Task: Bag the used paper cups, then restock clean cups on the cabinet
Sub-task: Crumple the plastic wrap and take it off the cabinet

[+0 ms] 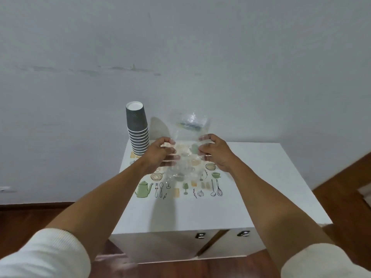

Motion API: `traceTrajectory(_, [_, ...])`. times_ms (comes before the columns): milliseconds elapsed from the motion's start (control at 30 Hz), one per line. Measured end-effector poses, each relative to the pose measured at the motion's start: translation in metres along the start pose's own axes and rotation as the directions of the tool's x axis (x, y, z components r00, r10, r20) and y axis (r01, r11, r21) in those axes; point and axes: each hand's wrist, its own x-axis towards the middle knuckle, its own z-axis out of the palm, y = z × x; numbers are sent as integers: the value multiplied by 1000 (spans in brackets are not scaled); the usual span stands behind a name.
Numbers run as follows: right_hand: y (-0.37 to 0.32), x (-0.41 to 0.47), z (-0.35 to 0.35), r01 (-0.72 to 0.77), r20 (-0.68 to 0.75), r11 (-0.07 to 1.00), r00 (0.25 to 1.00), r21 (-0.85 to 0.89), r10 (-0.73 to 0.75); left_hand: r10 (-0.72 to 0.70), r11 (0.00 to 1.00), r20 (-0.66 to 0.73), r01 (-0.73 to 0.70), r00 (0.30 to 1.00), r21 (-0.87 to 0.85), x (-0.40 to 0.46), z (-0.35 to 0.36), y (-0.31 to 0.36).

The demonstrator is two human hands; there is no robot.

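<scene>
Clear crinkled plastic bag (185, 149) held up in the air over the white cabinet top (261, 177), approx above the mat, its upper part rising in front of the wall. Left hand (160, 155) grips bag's left edge w/ curled fingers; right hand (215, 152) pinches the right edge, fingers bent round the film. Bag contents blurred, can't tell. Stack of dark grey ribbed paper cups (138, 131), upside down w/ white rims showing, stands at cabinet's back-left corner, just left of the left hand, touching the mat's corner. Printed mat w/ kitchenware drawings (180, 187) lies flat on cabinet top. Two metal drawer pulls (200, 235) on cabinet front. White sleeves pushed up both forearms. Grey-white wall (200, 57) behind; dark wood floor (20, 217) around.
</scene>
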Motion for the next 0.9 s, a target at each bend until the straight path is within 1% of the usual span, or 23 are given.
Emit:
traceTrajectory(67, [6,-5,11,26,-53,999,998,34,-24,-39,999,44,39,998,-13,-7,-5,-4])
traceTrajectory(133, [12,-10,21,36,-109,998,994,58,-30,-72,994,58,76,996,-80,-15,-8,-7])
traceTrajectory(233, [19,-16,32,87,-111,994,991,62,-80,-168,966,45,173,985,-190,-26,-18,-10])
traceTrajectory(300, [20,-19,38,105,-105,994,989,-18,-106,-259,943,94,272,961,-190,-35,-25,-11])
traceTrajectory(367, [20,-23,47,136,-87,984,985,-114,-147,-309,939,134,325,941,-111,-44,-28,-11])
traceTrajectory(400, [20,-25,51,156,-77,978,983,-142,-168,-308,946,148,318,940,-54,-50,-26,-10])
traceTrajectory(467, [22,-28,58,203,-98,967,971,-153,-219,-292,954,169,299,941,-20,-55,-26,-17])
traceTrajectory(533, [26,-32,61,209,-120,964,966,-164,-230,-246,962,149,260,958,-79,-63,-25,-24])
traceTrajectory(567, [27,-34,63,208,-120,966,966,-156,-227,-192,972,146,209,970,-106,-66,-26,-28])
traceTrajectory(600, [29,-36,63,189,-116,976,973,-106,-201,-139,982,120,152,983,-115,-72,-27,-29])
traceTrajectory(633, [33,-40,64,140,-111,990,984,12,-138,-90,987,84,100,992,-124,-79,-28,-33])
traceTrajectory(667, [37,-42,65,62,-95,989,994,137,-49,-57,989,47,63,997,-132,-84,-30,-36])
traceTrajectory(700, [41,-43,67,-35,-35,975,998,221,43,-56,986,0,55,998,-156,-85,-34,-42])
traceTrajectory(733, [46,-50,73,-139,62,962,990,235,128,-82,980,-51,71,995,-184,-95,-37,-46])
traceTrajectory(767, [54,-54,78,-218,145,961,970,171,194,-94,979,-106,73,990,-192,-101,-41,-51])
traceTrajectory(800, [60,-61,88,-256,202,962,951,96,233,-106,979,-143,78,984,-187,-110,-45,-58])
traceTrajectory(833, [67,-67,98,-257,232,966,942,41,241,-110,980,-171,79,979,-182,-118,-49,-65])
traceTrajectory(867, [73,-72,110,-243,227,970,946,23,232,-107,978,-215,64,971,-198,-128,-55,-72])
traceTrajectory(900, [79,-74,122,-218,182,976,960,19,211,-101,976,-252,47,962,-211,-137,-60,-76])
